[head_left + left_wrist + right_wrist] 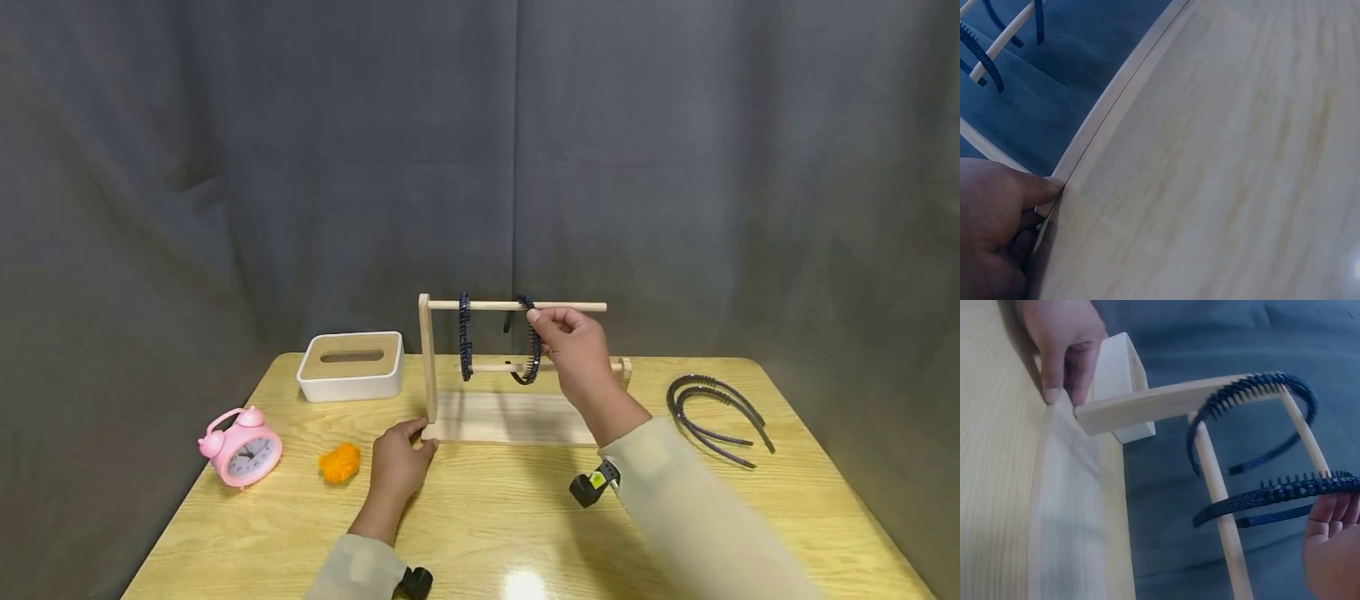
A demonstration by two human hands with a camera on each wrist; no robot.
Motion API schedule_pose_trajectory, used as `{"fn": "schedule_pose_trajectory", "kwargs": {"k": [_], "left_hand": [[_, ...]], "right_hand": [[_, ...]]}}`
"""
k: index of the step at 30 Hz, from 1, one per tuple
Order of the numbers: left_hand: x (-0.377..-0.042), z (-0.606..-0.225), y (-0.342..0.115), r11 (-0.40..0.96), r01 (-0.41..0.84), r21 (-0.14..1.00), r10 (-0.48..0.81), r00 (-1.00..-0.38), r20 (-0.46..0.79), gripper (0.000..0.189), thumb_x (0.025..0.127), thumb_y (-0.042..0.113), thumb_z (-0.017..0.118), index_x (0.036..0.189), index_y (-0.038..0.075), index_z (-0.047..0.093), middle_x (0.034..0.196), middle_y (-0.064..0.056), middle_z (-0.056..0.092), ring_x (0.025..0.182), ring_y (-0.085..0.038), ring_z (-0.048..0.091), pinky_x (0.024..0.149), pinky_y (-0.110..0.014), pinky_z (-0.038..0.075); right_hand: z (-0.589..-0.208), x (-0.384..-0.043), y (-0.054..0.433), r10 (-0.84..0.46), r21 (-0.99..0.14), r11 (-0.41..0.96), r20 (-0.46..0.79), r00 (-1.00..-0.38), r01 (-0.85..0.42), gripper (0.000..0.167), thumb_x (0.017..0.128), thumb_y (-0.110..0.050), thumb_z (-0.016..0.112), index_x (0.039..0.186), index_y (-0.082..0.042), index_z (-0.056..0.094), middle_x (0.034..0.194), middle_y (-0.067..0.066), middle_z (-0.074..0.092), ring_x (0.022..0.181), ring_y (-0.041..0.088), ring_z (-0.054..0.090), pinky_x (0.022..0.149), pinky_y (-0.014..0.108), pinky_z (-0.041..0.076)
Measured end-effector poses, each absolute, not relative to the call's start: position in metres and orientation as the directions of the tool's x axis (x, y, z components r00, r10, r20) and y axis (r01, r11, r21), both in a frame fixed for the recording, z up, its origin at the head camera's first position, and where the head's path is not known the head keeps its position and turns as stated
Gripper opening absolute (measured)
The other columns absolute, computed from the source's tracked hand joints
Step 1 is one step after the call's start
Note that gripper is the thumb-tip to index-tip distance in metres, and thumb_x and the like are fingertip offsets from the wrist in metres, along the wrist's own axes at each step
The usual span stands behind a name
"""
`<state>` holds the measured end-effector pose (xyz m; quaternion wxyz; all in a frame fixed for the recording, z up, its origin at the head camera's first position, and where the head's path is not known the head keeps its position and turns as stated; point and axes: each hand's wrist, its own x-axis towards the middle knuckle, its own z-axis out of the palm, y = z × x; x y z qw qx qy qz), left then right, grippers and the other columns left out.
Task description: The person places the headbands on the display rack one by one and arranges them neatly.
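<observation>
A wooden rack stands on the table, with a flat base [510,418], a left upright [427,358] and an upper rod [495,306]. One dark toothed headband [465,337] hangs on that rod near the upright. Farther right, my right hand [581,354] pinches a second dark headband [535,350] between thumb and fingers; in the right wrist view this headband [1272,495] loops around the rods, its teeth inward. My left hand [399,467] grips the base's left front corner, and the left wrist view shows the thumb [1050,184] on its edge.
Two more dark headbands [720,390] lie on the table at the right. To the left are a white tissue box [352,387] with a wooden lid, a pink alarm clock [243,454] and an orange fluffy ball [340,463]. A grey curtain [480,167] hangs behind the table.
</observation>
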<state>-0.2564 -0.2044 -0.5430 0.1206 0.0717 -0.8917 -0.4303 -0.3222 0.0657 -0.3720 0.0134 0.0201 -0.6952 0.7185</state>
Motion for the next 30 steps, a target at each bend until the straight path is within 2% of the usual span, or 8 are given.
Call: {"fn": "schedule_pose_trajectory", "kwargs": {"k": [7,17,30], "left_hand": [[-0.254,-0.543,-0.203,0.622,0.001,0.783,-0.217,-0.961,0.173,0.041,0.098,0.011,0.082,0.136,-0.001,0.075,0.135,-0.023,0.075,0.124,-0.039,0.074,0.108,-0.054,0.060],[-0.256,-0.542,-0.204,0.633,0.009,0.774,-0.218,-0.958,0.189,0.041,0.097,0.010,0.083,0.136,0.000,0.076,0.133,-0.022,0.076,0.123,-0.038,0.075,0.107,-0.054,0.061],[-0.254,-0.541,-0.204,0.640,0.004,0.768,-0.222,-0.956,0.190,0.041,0.097,0.011,0.083,0.135,0.000,0.076,0.131,-0.022,0.077,0.123,-0.039,0.075,0.107,-0.055,0.060]], "right_hand": [[-0.381,-0.324,0.045,0.016,-0.994,0.048,0.101,-0.995,-0.100,0.027,0.102,-0.036,0.080,0.109,-0.011,0.075,0.097,-0.001,0.065,0.091,0.018,0.063,0.082,0.028,0.060],[-0.384,-0.321,0.026,0.023,-0.985,0.082,0.156,-0.988,-0.153,0.026,0.101,-0.039,0.081,0.105,-0.014,0.076,0.091,-0.001,0.066,0.084,0.019,0.065,0.075,0.032,0.058],[-0.391,-0.317,0.015,0.013,-0.943,0.173,0.292,-0.956,-0.286,0.021,0.100,-0.032,0.084,0.100,-0.014,0.073,0.088,-0.001,0.066,0.078,0.018,0.057,0.064,0.028,0.048]]}}
